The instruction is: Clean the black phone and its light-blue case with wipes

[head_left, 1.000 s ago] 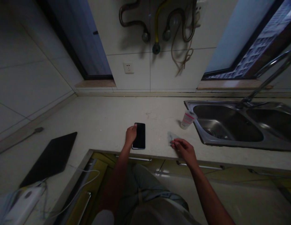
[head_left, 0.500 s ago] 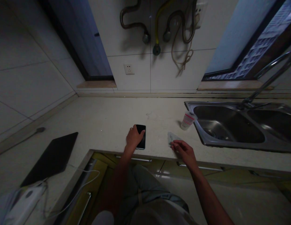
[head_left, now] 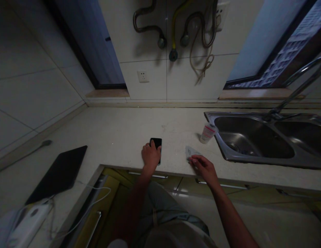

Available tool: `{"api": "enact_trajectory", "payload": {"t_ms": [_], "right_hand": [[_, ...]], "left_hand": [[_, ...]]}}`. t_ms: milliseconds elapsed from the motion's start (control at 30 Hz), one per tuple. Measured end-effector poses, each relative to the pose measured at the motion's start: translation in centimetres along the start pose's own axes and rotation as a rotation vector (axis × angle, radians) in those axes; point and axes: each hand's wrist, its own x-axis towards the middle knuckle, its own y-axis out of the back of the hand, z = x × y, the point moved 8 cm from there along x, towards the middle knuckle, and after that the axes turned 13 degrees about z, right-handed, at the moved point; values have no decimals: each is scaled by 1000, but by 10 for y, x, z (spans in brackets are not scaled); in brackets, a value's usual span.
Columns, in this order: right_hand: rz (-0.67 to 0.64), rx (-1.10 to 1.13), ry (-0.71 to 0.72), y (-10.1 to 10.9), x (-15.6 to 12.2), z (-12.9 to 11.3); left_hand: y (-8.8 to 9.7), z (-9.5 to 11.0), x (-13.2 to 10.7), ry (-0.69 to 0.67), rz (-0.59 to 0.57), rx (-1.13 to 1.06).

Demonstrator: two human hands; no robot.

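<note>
A black smartphone [head_left: 156, 141] lies face up on the counter, partly covered by my left hand [head_left: 151, 154]. That hand lies over the phone with its fingers apart, one fingertip on the dark screen and the thumb along the right side. To the right, my right hand [head_left: 203, 166] pinches the near corner of a small translucent sheet [head_left: 190, 151] between thumb and fingers. Faint print shows on the sheet, which seems to lie on or just above the counter; the gap cannot be made out. Beyond it stands a clear plastic cup [head_left: 207, 133] with a red-and-white print.
A steel double sink [head_left: 247, 137] with a tall faucet [head_left: 292, 91] is set in the pale counter [head_left: 129, 129] at right. On the left lie a black flat panel [head_left: 58, 174], a white device [head_left: 29, 224] and a white cable [head_left: 98, 199]. Pipes hang on the tiled wall.
My left hand has shifted slightly right and flattened over the phone, covering more of its screen. My right hand and the sheet have hardly moved.
</note>
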Motion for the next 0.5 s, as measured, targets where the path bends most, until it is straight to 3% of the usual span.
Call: {"api": "enact_trajectory", "payload": {"t_ms": [500], "right_hand": [[-15, -29, 25, -1, -1, 1]], "left_hand": [[0, 5, -2, 41, -36, -78]]}}
